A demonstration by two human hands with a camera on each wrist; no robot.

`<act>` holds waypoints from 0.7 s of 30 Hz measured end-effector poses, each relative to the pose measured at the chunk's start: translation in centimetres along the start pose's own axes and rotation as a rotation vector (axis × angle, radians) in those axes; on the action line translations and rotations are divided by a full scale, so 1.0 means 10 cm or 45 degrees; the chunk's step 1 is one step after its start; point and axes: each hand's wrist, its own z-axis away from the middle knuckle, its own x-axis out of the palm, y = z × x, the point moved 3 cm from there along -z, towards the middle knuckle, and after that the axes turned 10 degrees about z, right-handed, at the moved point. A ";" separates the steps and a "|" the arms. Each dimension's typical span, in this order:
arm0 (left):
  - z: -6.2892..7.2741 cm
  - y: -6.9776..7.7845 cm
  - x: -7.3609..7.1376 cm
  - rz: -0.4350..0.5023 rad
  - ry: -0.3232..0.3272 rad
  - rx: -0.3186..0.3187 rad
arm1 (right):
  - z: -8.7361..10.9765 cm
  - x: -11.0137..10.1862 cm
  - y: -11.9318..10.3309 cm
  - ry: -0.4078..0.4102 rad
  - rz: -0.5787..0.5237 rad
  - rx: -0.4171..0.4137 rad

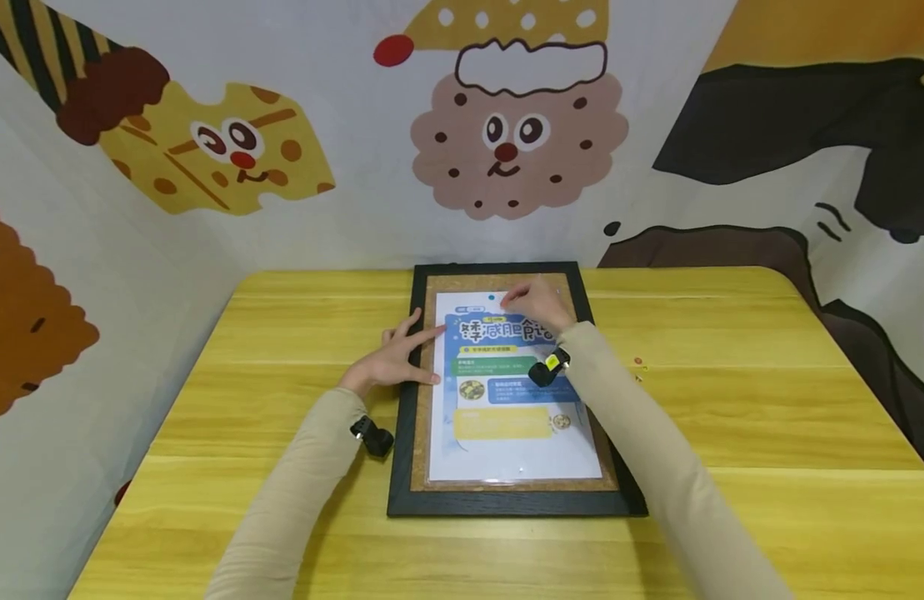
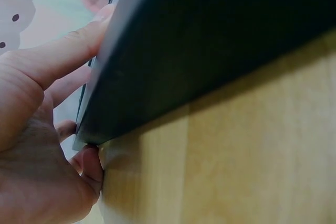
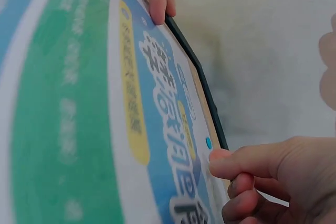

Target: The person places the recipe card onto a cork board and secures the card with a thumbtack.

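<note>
A printed poster [image 1: 516, 454] with blue, green and yellow panels lies on a cork board [image 1: 422, 433] in a black frame [image 1: 517, 503]. Spread fingers of my left hand [image 1: 390, 360] rest at the board's left side, with the forefinger and thumb on the poster's edge; in the left wrist view, other fingers [image 2: 92, 166] are at the frame's side. Near the poster's top, my right hand [image 1: 540, 304] has thumb and fingertips together, a small orange-red spot like a push pin showing at their tips. Just beside them is a blue push pin [image 3: 208, 143].
The framed board lies on a yellow wood-grain table [image 1: 731, 375]. Several tiny red and yellow pieces [image 1: 638, 362] are on the tabletop right of the frame. Behind the table stands a wall [image 1: 372, 225] painted with cartoon foods.
</note>
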 end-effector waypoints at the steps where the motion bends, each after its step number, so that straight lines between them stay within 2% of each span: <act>1: 0.00 0.00 0.00 0.000 0.001 0.001 | 0.02 -0.01 0.02 -0.004 -0.005 -0.011; 7: 0.02 -0.01 0.00 0.007 -0.013 0.010 | 0.13 -0.06 0.11 -0.015 -0.015 -0.054; 14: 0.04 0.01 0.00 0.019 -0.022 0.032 | 0.33 -0.13 0.19 -0.029 0.063 -0.149; 19: 0.04 0.00 0.00 0.016 -0.019 0.035 | 0.48 -0.14 0.29 -0.078 0.106 -0.154; 21: 0.03 -0.01 0.00 0.006 -0.017 0.033 | 0.53 -0.15 0.34 -0.084 0.115 -0.187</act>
